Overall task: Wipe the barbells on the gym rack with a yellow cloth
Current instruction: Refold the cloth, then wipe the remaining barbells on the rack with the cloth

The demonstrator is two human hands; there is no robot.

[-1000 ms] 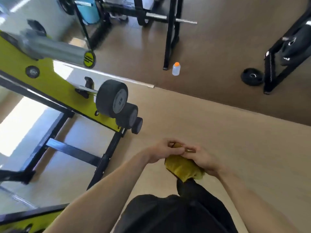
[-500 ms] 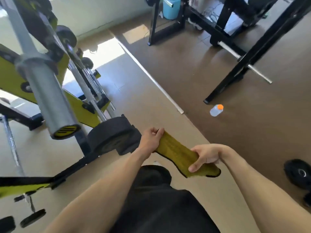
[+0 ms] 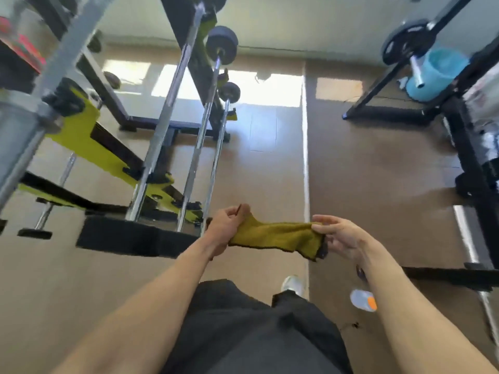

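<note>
Holding: a yellow cloth (image 3: 275, 234) is stretched between both hands, in front of the body.
Left hand: the left hand (image 3: 229, 225) is curled round the cloth's left end, the fingers closed over the fabric.
Right hand: the right hand (image 3: 341, 238) pinches the cloth's right end between thumb and fingers; the remaining fingers are loosely spread.
Cloth: it is pulled into a flat band, with a dark edge seen along its lower right corner.
Barbells: several chrome barbells (image 3: 172, 103) are laid across a black and yellow rack (image 3: 102, 147) to the left, running from near the left hand to the far side; black weights (image 3: 222, 44) are seen at their far ends.
Floor: a small bottle with an orange cap (image 3: 363, 299) is lying near the right forearm, and a white shoe (image 3: 293, 284) is seen below the cloth.
Far right: a black frame (image 3: 383, 112) is standing with a light blue bucket (image 3: 437, 74) behind it.
</note>
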